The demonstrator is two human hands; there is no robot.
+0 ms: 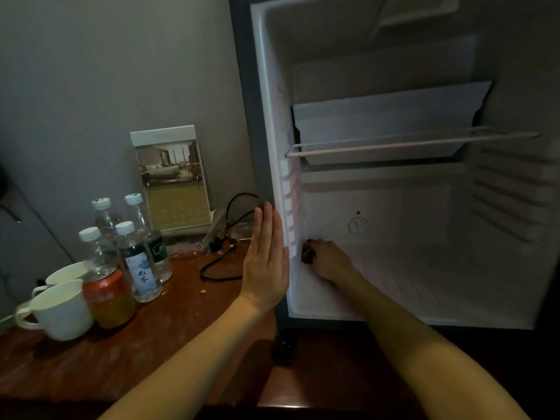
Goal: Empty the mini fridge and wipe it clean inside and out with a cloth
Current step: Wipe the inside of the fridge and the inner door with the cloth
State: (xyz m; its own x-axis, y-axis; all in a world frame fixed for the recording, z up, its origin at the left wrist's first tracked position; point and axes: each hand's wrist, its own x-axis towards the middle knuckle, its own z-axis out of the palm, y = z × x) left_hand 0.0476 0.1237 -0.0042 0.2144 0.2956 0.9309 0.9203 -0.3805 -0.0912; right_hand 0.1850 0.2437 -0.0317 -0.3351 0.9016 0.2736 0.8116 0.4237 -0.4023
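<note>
The right hand (328, 263) curls round a dark wad (308, 255), too dim to identify, inside the white-lined mini fridge (403, 204); the left hand (266, 262) presses flat outside.

Red-brown wood table (181, 344). Fridge (272, 86) stands at right, door open. At left: two white mugs (60, 310), orange can (109, 298) just beside the front one, four capped bottles (142, 268) clustered behind. Picture card (172, 180) upright by the wall. Black cable (218, 268) looped between bottles and fridge.
</note>
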